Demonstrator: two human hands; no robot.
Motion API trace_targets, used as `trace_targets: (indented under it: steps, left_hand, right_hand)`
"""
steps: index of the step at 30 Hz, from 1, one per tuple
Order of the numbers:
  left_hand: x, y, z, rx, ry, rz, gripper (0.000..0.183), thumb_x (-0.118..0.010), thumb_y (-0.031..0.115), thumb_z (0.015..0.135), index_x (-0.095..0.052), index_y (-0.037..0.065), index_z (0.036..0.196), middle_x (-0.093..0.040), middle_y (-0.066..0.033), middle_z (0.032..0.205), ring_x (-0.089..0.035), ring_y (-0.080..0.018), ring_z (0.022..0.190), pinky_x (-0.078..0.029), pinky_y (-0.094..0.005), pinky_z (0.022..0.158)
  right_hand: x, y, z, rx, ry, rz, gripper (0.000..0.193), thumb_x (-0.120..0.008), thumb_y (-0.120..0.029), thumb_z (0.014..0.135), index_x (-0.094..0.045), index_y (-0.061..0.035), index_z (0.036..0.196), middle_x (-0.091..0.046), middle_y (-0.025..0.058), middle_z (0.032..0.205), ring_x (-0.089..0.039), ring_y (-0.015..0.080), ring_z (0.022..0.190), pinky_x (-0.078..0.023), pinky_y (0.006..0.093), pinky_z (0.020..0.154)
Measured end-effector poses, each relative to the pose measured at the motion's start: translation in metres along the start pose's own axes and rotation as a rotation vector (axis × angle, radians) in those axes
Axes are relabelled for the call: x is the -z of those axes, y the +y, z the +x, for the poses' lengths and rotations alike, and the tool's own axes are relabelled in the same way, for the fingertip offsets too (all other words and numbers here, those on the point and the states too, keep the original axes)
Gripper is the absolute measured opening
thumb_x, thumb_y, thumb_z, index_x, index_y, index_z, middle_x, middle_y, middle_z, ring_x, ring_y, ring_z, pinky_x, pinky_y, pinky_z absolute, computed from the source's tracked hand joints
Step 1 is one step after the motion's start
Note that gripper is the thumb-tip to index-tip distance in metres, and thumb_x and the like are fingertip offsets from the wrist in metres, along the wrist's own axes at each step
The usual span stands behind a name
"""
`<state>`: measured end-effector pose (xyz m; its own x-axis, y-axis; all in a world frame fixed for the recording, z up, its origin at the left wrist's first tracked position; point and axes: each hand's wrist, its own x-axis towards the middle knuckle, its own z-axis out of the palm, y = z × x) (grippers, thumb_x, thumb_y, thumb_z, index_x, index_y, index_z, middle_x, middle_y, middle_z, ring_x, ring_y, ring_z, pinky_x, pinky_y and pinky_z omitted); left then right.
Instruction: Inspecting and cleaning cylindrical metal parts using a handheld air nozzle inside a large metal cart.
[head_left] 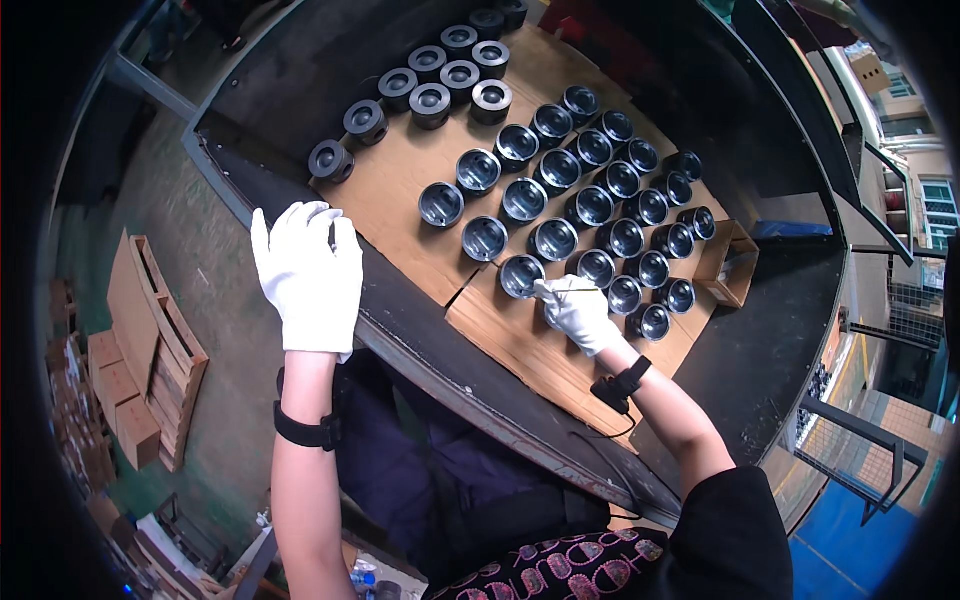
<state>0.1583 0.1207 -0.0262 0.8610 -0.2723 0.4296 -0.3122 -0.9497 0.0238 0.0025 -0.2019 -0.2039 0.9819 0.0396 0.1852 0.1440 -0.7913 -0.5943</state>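
My left hand (310,270), in a white glove, hovers over the near left rim of the black work table (420,340). Its fingers are spread and slightly curled, with nothing in them. Gloved too, my right hand (578,312) is closed around a thin stick (577,290), whose tip I cannot make out. It is beside the nearest open-end-up piston (522,276), and its fingers partly hide another piston just below. Rows of shiny, hollow pistons (556,240) stand on cardboard (400,230). At the far left, several dark grey pistons (430,105) stand with their dished crowns up.
A small open cardboard box (727,265) sits at the right end of the table. The table has high dark side walls (750,110). A cable (605,433) hangs from my right wrist strap. On the floor at left are a wooden pallet (170,350) and cartons (125,400).
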Motion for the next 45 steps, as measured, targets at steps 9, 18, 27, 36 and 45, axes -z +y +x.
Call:
trace_targets:
  steps: [9,18,27,36,45]
  left_hand:
    - [0.001,-0.002,-0.001,0.017,-0.025,0.005,0.013,-0.066,0.019,0.089,-0.075,0.011,0.094,-0.073,-0.0042,0.106,-0.066,-0.0233,0.108,-0.033,-0.0481,0.118]
    - [0.003,-0.004,-0.003,0.015,-0.023,0.007,0.014,-0.066,0.019,0.089,-0.075,0.01,0.093,-0.073,-0.0046,0.106,-0.066,-0.0238,0.108,-0.033,-0.0478,0.118]
    - [0.003,-0.007,-0.003,0.011,-0.024,0.005,0.013,-0.066,0.018,0.088,-0.075,0.01,0.094,-0.073,-0.0047,0.105,-0.066,-0.0239,0.109,-0.032,-0.0491,0.119]
    - [0.001,-0.005,-0.003,0.002,-0.021,-0.023,0.014,-0.066,0.018,0.089,-0.075,0.01,0.096,-0.073,-0.0052,0.107,-0.066,-0.0239,0.109,-0.032,-0.049,0.118]
    - [0.005,-0.002,-0.002,0.027,-0.04,-0.036,0.013,-0.067,0.017,0.089,-0.076,0.01,0.096,-0.072,-0.0053,0.107,-0.066,-0.0243,0.109,-0.032,-0.0494,0.118]
  right_hand:
    - [-0.007,0.0,0.004,0.087,-0.072,-0.098,0.01,-0.07,-0.023,0.088,-0.071,-0.0149,0.081,-0.062,0.01,0.067,-0.062,0.031,0.06,-0.048,0.0422,0.052]
    - [0.017,-0.021,0.046,0.035,0.181,-0.119,0.019,-0.071,-0.021,0.091,-0.072,-0.0093,0.076,-0.066,0.0108,0.067,-0.062,0.0273,0.056,-0.048,0.0364,0.051]
    - [-0.001,-0.006,0.056,-0.121,0.048,-0.196,0.026,-0.064,-0.03,0.096,-0.072,-0.0097,0.083,-0.067,0.0137,0.07,-0.064,0.0322,0.058,-0.05,0.0425,0.054]
    - [0.034,0.043,0.04,-0.202,0.305,-0.337,0.028,-0.065,-0.032,0.097,-0.071,-0.0118,0.078,-0.064,0.0122,0.064,-0.063,0.0324,0.056,-0.05,0.0416,0.051]
    - [0.009,0.051,0.044,-0.24,0.209,-0.285,0.039,-0.055,-0.043,0.101,-0.072,-0.0129,0.083,-0.065,0.0128,0.067,-0.063,0.0329,0.059,-0.049,0.0438,0.053]
